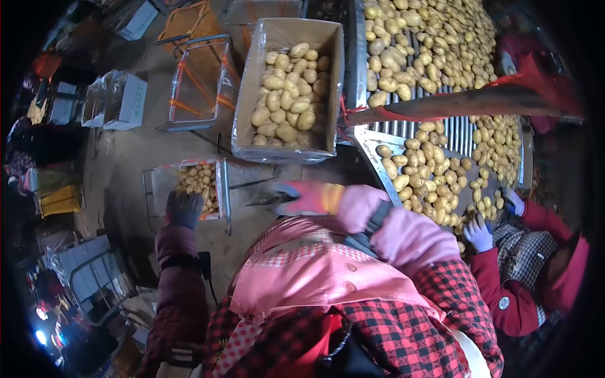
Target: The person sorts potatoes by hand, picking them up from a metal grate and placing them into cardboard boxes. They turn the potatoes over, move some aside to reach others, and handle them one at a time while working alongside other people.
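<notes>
To the near left of the carton (277, 33), we see the left hand (183, 209) at a basket (224, 188) of potatoes (200, 178), perhaps for steadying it, and nearer the carton the blurred right hand (310, 196), both grips we cannot tell.

Plastic-wrapped cardboard boxes (126, 101) stood at upper left on a dull grey floor (123, 154). Right of them was a metal frame (189, 125) with orange straps (184, 106). A yellow container (61, 201) sat at far left, above a tilted metal trolley (91, 277). A light (41, 337) glared at lower left. At right, a pole (454, 106) with red wrapping ran crosswise above a co-worker's checked apron (518, 252) and dark red sleeve (513, 305).
</notes>
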The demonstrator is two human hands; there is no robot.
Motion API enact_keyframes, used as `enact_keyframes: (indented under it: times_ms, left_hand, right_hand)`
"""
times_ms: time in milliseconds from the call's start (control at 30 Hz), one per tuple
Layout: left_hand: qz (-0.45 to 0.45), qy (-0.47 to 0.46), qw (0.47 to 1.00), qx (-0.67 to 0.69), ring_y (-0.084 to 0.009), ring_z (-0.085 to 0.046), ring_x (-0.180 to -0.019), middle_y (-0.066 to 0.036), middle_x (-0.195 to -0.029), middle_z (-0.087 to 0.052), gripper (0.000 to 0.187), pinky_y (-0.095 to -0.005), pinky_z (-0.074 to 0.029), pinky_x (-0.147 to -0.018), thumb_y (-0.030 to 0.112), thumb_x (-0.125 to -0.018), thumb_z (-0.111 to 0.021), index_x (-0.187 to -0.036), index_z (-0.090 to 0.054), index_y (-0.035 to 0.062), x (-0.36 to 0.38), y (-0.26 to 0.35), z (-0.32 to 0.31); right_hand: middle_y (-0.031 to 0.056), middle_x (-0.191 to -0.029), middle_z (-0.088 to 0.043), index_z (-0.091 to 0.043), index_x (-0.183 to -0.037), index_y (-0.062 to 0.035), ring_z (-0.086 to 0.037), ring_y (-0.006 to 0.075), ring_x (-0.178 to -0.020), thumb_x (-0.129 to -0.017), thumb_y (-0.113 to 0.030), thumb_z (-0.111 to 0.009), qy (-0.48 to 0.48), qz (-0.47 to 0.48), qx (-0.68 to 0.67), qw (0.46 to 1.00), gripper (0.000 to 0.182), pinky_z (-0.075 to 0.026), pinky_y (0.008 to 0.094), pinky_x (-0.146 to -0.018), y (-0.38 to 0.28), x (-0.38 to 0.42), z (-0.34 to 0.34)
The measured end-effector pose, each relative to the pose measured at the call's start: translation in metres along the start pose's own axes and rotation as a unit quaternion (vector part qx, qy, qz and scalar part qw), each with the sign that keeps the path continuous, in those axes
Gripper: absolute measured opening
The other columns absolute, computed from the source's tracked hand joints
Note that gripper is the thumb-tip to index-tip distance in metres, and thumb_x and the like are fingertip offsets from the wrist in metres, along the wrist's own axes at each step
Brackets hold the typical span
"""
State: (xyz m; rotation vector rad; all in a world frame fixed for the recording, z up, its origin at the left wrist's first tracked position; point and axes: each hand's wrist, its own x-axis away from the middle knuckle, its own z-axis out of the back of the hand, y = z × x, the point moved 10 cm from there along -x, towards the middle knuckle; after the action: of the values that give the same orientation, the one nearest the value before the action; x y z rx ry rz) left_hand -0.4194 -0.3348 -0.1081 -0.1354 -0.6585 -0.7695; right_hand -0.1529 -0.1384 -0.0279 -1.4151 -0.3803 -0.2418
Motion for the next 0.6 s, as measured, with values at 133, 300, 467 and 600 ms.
enact_keyframes:
  times_ms: [133,300,467,600]
  left_hand:
    - [-0.276,0.006,0.961,-0.011,-0.0252,-0.049,-0.122,-0.015,-0.136,-0.05,0.048,-0.0404,-0.039,-0.105,0.035,-0.095,-0.052,-0.134,-0.047,0.0067,-0.013,0.149,0.041]
    - [-0.195,-0.338,0.626,0.675,-0.0204,-0.051,-0.12,-0.009,-0.135,-0.052,0.048,-0.0349,-0.036,-0.107,0.032,-0.096,-0.053,-0.139,-0.047,0.0088,-0.022,0.323,0.083]
    - [-0.326,-0.145,0.933,0.042,-0.0269,-0.046,-0.128,-0.015,-0.135,-0.051,0.057,-0.0348,-0.034,-0.108,0.039,-0.094,-0.056,-0.139,-0.045,0.0041,-0.16,0.358,-0.01]
    - [-0.219,-0.274,0.908,0.229,-0.0269,-0.05,-0.124,-0.014,-0.128,-0.054,0.057,-0.0342,-0.038,-0.106,0.038,-0.095,-0.055,-0.136,-0.045,0.0004,-0.126,0.359,0.012]
  right_hand:
    - [0.0044,-0.13,-0.054,-0.038,-0.145,-0.0085,-0.05,0.0121,-0.113,-0.09,-0.022,-0.066,0.136,-0.129,-0.273,0.944,0.063,-0.043,0.0279,-0.096,0.081,0.121,0.009]
    - [0.004,-0.13,-0.053,-0.039,-0.144,-0.0072,-0.049,0.0125,-0.115,-0.092,-0.016,-0.063,0.322,-0.101,-0.347,0.875,0.057,-0.042,0.0275,-0.095,0.132,0.228,-0.011]
    - [0.0117,-0.119,-0.06,-0.05,-0.135,-0.0081,-0.057,0.0203,-0.108,-0.086,-0.021,-0.065,0.509,-0.101,-0.266,0.812,0.053,-0.045,0.0336,-0.092,0.17,0.305,-0.023]
    - [0.0145,-0.129,-0.056,-0.048,-0.136,-0.0051,-0.053,0.0262,-0.119,-0.087,-0.019,-0.06,0.651,-0.231,-0.124,0.713,0.052,-0.043,0.0328,-0.098,0.148,0.39,-0.012]
